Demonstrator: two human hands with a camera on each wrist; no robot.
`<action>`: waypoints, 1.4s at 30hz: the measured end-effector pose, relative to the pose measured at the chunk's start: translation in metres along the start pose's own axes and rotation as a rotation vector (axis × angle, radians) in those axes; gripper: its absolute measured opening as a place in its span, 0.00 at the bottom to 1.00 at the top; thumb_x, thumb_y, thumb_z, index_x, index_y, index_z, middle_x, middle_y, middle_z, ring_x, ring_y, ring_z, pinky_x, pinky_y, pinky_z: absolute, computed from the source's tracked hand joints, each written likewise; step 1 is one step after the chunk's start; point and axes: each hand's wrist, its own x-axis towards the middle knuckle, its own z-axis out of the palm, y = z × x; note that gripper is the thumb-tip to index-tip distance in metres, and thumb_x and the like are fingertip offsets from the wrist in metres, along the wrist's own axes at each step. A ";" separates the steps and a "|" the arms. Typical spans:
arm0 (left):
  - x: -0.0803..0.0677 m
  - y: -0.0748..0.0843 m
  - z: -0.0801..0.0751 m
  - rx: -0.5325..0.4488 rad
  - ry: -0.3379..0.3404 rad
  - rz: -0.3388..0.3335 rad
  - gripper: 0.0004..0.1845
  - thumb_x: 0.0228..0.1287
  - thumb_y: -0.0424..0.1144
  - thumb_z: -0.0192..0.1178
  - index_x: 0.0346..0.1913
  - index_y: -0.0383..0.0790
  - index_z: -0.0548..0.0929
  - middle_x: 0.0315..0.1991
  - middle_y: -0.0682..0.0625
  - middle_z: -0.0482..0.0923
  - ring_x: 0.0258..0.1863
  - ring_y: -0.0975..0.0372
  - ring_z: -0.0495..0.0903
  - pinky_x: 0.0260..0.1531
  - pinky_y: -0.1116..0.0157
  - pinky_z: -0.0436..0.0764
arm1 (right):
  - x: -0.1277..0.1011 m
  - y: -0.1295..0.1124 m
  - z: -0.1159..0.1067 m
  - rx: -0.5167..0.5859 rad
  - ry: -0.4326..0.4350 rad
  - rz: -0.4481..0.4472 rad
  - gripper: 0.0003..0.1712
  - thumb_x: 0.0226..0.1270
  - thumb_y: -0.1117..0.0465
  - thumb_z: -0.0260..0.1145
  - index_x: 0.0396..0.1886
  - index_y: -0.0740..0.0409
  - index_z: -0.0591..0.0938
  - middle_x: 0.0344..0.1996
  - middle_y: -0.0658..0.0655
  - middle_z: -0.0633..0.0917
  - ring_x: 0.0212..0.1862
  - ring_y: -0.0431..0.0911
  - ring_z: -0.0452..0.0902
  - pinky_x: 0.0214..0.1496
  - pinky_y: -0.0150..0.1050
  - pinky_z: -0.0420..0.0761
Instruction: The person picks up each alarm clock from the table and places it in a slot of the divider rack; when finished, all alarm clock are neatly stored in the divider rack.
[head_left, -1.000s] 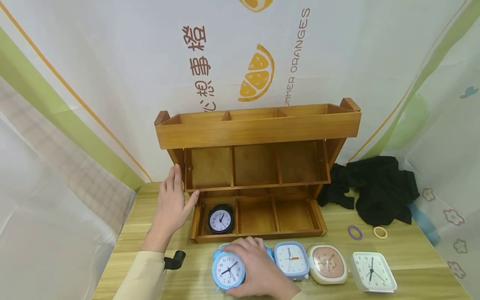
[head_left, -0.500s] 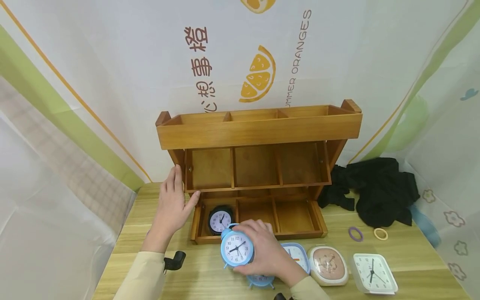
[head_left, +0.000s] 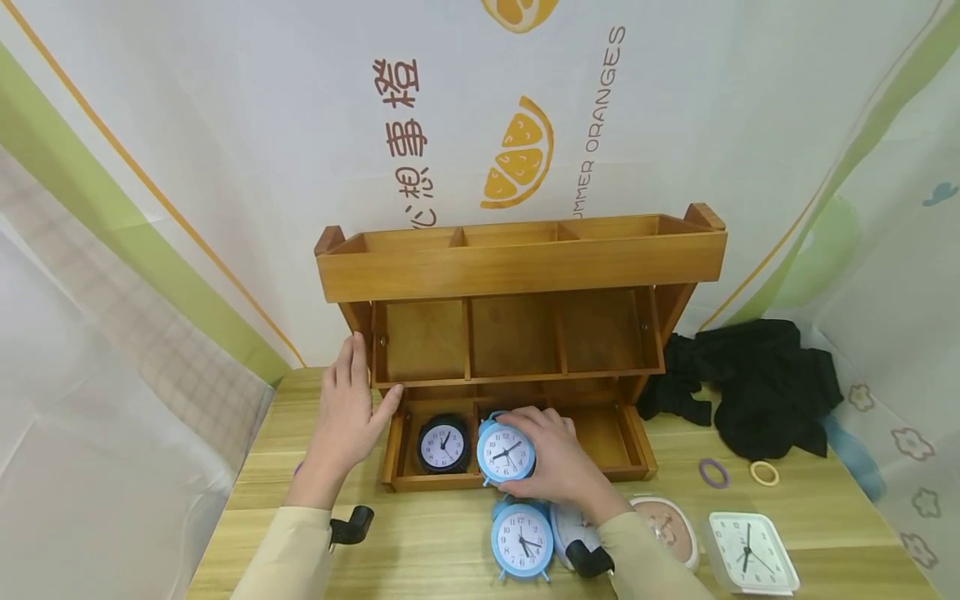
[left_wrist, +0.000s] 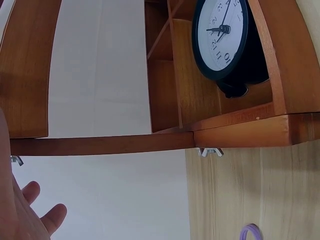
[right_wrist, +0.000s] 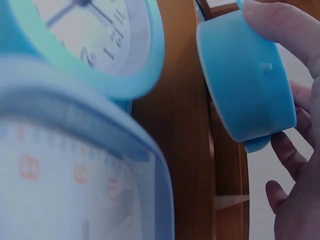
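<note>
Your right hand grasps a round blue alarm clock, the thumb curled along its lower edge and the fingers bent round the other side, spread just as wide as the clock's body. You have that clock at the middle compartment of the bottom tray, face towards you; whether its feet touch the tray floor is hard to tell, since your hand and the clock itself cover the spot.

Your left hand grasps nothing: its fingers are straight, thumb held well out, beside the left end of the tiered wooden box. A black clock sits in the tray's left compartment, next to the one you hold.

In front of the box, a second blue clock stands on the worktop, with a square clock (partly under your right wrist) beside it. A beige clock and a white clock stand farther right.
</note>
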 end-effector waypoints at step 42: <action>-0.003 0.009 0.003 0.003 0.054 -0.032 0.52 0.77 0.53 0.54 0.85 0.47 0.28 0.82 0.33 0.44 0.71 0.30 0.53 0.66 0.31 0.60 | 0.015 0.040 0.010 0.062 -0.077 0.216 0.50 0.43 0.47 0.89 0.69 0.49 0.80 0.65 0.57 0.80 0.63 0.58 0.72 0.63 0.72 0.63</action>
